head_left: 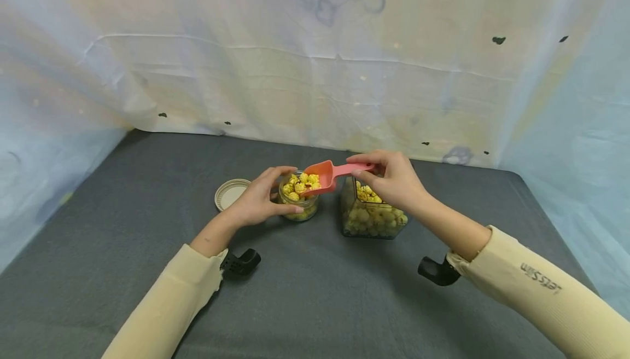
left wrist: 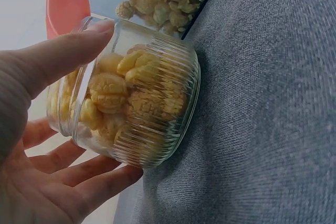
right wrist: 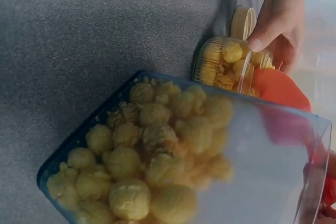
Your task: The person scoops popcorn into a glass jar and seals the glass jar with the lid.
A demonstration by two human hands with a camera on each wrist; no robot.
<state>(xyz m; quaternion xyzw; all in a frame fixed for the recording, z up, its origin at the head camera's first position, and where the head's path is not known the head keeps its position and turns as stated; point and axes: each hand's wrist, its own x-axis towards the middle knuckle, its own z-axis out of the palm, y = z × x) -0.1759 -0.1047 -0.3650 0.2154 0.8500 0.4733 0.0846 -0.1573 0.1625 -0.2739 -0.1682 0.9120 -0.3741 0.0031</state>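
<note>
A small glass jar (left wrist: 142, 103) of yellow popcorn stands on the grey table, its ribbed side showing in the left wrist view. My left hand (head_left: 257, 197) holds it, thumb on the near side and fingers round the far side. In my right hand (head_left: 394, 177) is the handle of a pink scoop (head_left: 322, 175), pinched between thumb and fingers. The scoop's mouth tilts down at the jar's rim, with popcorn (head_left: 310, 179) at its lip. Beneath my right hand stands a clear square container (head_left: 366, 222), partly filled with popcorn (right wrist: 157, 150).
A round cream lid (head_left: 231, 194) lies on the table left of the jar, partly behind my left hand. Dark grey cloth (head_left: 315, 293) covers the table. A pale patterned sheet (head_left: 295, 74) hangs along the back and sides.
</note>
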